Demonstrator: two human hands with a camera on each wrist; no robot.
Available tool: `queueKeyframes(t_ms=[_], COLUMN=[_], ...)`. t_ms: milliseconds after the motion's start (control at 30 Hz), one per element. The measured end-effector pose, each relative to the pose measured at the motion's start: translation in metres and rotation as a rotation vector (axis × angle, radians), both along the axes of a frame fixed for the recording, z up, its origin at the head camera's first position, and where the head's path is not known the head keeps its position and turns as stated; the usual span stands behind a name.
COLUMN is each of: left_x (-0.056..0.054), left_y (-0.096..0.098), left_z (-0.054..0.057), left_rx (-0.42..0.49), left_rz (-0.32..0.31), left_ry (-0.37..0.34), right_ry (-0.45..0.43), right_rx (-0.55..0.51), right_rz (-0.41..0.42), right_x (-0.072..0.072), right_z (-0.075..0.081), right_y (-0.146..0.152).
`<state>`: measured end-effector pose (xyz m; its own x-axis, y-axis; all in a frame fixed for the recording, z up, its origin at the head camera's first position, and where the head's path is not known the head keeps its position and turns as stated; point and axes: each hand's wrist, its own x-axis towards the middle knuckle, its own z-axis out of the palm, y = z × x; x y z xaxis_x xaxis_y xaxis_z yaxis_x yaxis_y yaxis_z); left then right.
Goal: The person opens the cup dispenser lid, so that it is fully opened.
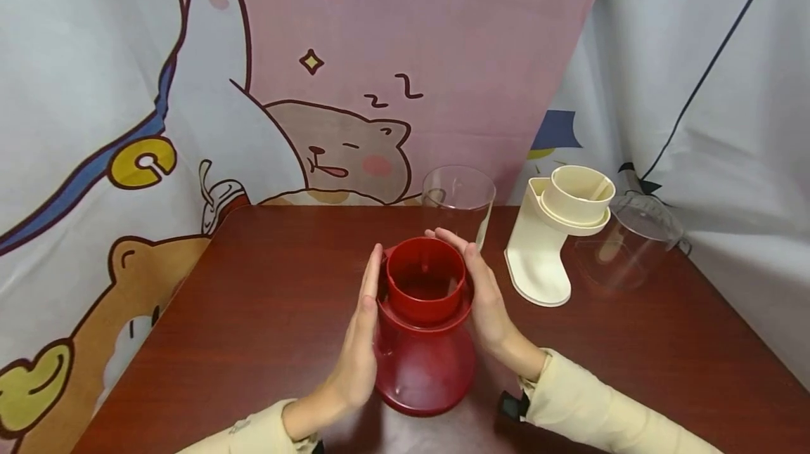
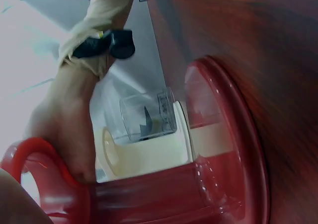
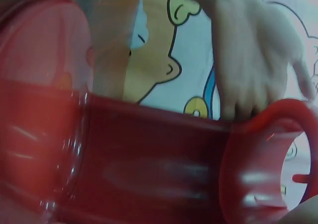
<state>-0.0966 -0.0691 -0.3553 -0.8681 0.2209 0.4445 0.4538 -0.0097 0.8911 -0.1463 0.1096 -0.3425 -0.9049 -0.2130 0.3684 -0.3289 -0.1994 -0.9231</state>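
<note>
A red plastic stand (image 1: 425,370) with a ring-shaped cup on top and a broad rounded base stands upright in front of me. My left hand (image 1: 356,352) presses its left side with fingers straight, up along the ring's edge. On the other side my right hand (image 1: 490,303) touches the ring, its extended fingertips reaching past the far rim. The stand's glossy column (image 3: 149,154) fills the lower part of the right wrist view, with the left hand (image 3: 251,55) beyond it. In the left wrist view, the right hand (image 2: 64,124) meets the ring's far side.
A cream stand (image 1: 538,257) of similar shape stands to the right on the dark red-brown table (image 1: 272,299). Behind the red stand is a clear cylindrical container (image 1: 458,194); another clear container (image 1: 633,243) sits by the table's right edge. Printed cloth (image 1: 481,32) hangs behind.
</note>
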Motion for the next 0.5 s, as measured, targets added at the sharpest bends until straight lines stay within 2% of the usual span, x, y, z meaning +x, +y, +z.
queueKeyframes(t_ms=[100,300,400,500], left_x=[-0.006,-0.019,-0.026,-0.034], left_y=[-0.003,-0.013,-0.018,-0.023], left_z=[0.000,0.001,0.000,-0.002], left_rx=[0.025,0.082,0.099,0.108], left_rz=[0.027,0.056,0.072,0.116], left_ry=[-0.024,-0.072,-0.078,-0.073], right_ry=[-0.014,-0.072,-0.073,-0.069], right_rx=[0.016,0.051,0.064,0.078], right_rz=[-0.011,0.100,0.110,0.100], right_x=[0.006,0.014,0.013,0.006], right_z=[0.000,0.002,0.003,0.002], right_y=[-0.007,-0.013,-0.019,-0.028])
